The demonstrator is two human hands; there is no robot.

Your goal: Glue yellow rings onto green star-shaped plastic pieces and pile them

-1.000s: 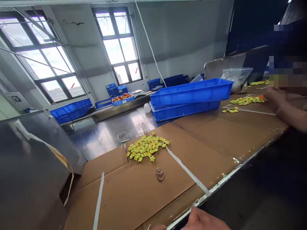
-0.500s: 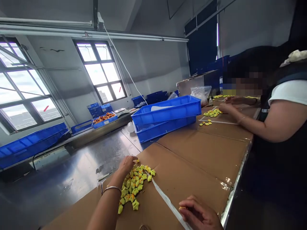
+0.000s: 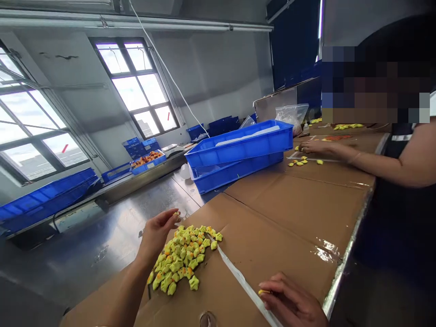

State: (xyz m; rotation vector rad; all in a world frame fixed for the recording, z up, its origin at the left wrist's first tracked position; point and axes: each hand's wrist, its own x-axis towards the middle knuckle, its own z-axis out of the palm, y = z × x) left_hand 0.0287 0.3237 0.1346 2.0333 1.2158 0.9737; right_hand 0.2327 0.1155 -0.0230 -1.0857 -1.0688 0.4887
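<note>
My left hand is raised just above the far left side of a pile of small yellow-green star-like pieces, several with orange spots. Thumb and fingertips pinch one small yellow piece. At the lower right, my right hand hovers over the cardboard with its fingers closed on a small yellow-orange piece, mostly hidden by the fingers. Between the pile and that hand runs a strip of white tape on the cardboard sheet.
Two stacked blue crates stand beyond the pile. On the right a co-worker's hand reaches among more yellow pieces. A metal table lies to the left, with a blue crate of orange-brown pieces behind it.
My left hand has lifted off the pile and moved left, now with a yellow piece in its fingertips. The right hand keeps its pinch. The view has shifted, and the co-worker's arm has moved.
</note>
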